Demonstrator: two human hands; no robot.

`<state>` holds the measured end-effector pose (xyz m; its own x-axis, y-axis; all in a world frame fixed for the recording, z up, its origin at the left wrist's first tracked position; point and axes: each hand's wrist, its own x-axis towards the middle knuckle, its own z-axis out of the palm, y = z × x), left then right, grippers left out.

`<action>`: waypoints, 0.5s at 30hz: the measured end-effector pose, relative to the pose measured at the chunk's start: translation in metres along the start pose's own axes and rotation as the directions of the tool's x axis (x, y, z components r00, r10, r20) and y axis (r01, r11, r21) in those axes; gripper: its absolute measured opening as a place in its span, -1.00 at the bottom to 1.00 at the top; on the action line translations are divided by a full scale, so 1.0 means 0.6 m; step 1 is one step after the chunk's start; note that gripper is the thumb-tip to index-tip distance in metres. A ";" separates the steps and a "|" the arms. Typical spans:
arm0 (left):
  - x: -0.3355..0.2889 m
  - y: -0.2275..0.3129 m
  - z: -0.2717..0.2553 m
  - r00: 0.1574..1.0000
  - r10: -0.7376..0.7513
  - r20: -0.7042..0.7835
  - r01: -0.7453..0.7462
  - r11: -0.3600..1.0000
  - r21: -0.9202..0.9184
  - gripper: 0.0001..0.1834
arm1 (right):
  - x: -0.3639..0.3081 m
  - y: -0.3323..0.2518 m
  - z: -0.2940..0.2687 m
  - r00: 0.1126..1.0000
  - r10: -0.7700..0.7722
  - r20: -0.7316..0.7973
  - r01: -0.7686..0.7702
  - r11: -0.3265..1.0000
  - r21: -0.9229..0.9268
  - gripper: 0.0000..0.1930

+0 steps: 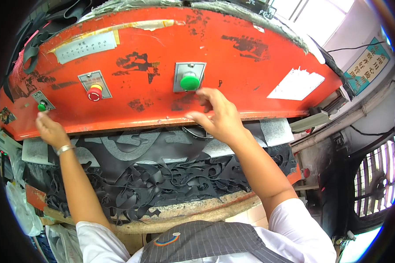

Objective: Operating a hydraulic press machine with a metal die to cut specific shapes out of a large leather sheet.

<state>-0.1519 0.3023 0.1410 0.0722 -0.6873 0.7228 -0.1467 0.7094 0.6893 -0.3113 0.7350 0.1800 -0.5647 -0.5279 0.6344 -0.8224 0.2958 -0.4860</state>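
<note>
Half open, with fingers bent, thumb spread apart and nothing in the grip: right hand (224,117), index fingertip just beside the large green mushroom button (189,82), at its lower right; cannot tell whether touching. Farther left, left hand (53,132), fingers loosely bent and close together, no object visible in it, fingertips just below the small green push button (41,106); contact likewise impossible to judge. Around the left wrist, a silvery bracelet (65,149).

Behind both buttons, a scuffed orange-red machine panel (250,83). Between them, on a grey plate, a red emergency-stop button (95,93) with yellow collar. Higher up, a taped paper label (87,47); toward the right, a torn white sticker (296,84).

Under the panel's lower edge, a black sheet (166,149) with curved cut-outs, flat on a pale grey board (276,131). Nearer the body, tangled black offcuts (162,179) along the worn edge of the table (184,213). Far right, a black fan (382,179).
</note>
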 end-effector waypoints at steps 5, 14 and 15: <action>0.117 -0.018 -0.056 0.979 -0.039 0.200 0.046 0.999 -0.027 -0.57 | 0.079 -0.034 0.033 0.980 -0.176 -0.091 0.174 0.984 -0.031 -0.83; -0.291 0.235 -0.220 0.302 -0.105 0.948 0.237 0.971 0.032 -0.80 | -0.251 -0.054 -0.032 0.662 -0.130 0.738 0.052 0.990 0.128 -0.61; -0.338 0.251 -0.241 0.167 -0.019 0.986 0.242 0.970 -0.022 -0.79 | -0.281 -0.065 -0.046 0.616 -0.130 0.777 0.062 0.991 0.117 -0.56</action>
<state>-0.0459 0.5712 0.1052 -0.9576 -0.2820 0.0587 -0.1030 0.5256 0.8445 -0.1859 0.8345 0.1087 -0.1876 -0.9822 -0.0127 -0.8419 0.1675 -0.5130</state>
